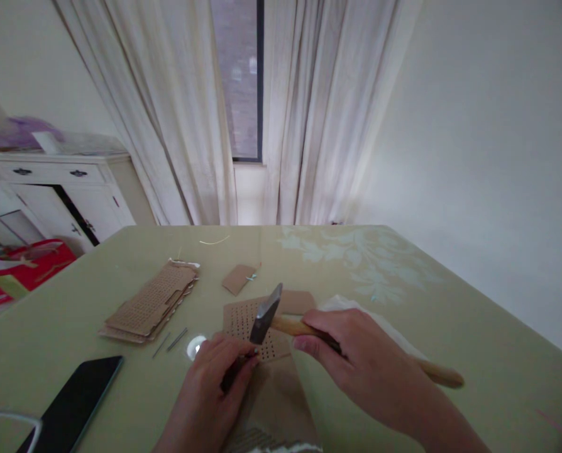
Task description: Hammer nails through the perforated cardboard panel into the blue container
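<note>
My right hand [356, 358] is closed round the wooden handle of a hammer [264, 314]. The hammer's steel head is just above the fingertips of my left hand [219, 377]. My left hand rests on a brown cardboard sheet [281, 390] punched with rows of small holes. Its thumb and forefinger are pinched together; a tiny greenish tip shows between them, but what they hold is mostly hidden. A smaller cardboard piece [297, 302] lies behind the sheet, partly beside the hammer head.
To the left lie a stack of perforated cardboard [153, 299], two thin metal rods [176, 339], a shiny white round object [196, 346] and a black phone [76, 396]. A small cardboard square [237, 279] sits farther back. White sheeting [380, 321] lies beyond my right hand on the table [451, 327].
</note>
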`<state>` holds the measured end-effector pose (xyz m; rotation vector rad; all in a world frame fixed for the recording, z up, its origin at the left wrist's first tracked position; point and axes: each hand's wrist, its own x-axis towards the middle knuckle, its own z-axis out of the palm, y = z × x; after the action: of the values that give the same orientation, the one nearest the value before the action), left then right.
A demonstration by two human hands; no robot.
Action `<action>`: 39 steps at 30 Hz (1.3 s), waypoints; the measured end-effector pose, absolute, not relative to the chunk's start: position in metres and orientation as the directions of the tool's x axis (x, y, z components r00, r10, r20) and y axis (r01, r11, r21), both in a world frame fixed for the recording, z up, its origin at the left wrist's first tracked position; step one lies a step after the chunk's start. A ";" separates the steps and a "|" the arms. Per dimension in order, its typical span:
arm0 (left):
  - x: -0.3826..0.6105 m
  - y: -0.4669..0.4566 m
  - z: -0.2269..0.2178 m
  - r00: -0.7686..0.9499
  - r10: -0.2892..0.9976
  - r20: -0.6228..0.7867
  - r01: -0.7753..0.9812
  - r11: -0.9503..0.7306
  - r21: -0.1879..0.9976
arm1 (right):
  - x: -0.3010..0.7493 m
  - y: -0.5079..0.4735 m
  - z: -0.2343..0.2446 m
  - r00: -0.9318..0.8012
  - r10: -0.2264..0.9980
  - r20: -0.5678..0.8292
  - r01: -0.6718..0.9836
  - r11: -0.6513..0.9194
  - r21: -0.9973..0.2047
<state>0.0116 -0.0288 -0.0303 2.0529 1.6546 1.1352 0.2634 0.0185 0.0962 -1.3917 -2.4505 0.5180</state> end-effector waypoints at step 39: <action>0.007 -0.032 -0.043 0.110 0.908 0.405 0.798 -0.323 0.509 | 0.255 0.021 0.084 -0.538 0.841 -0.063 0.808 0.492 -0.325</action>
<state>0.0066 -0.0319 -0.0427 2.2128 1.7210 1.0059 0.2549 0.0212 0.0843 -1.4535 -2.6229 0.4851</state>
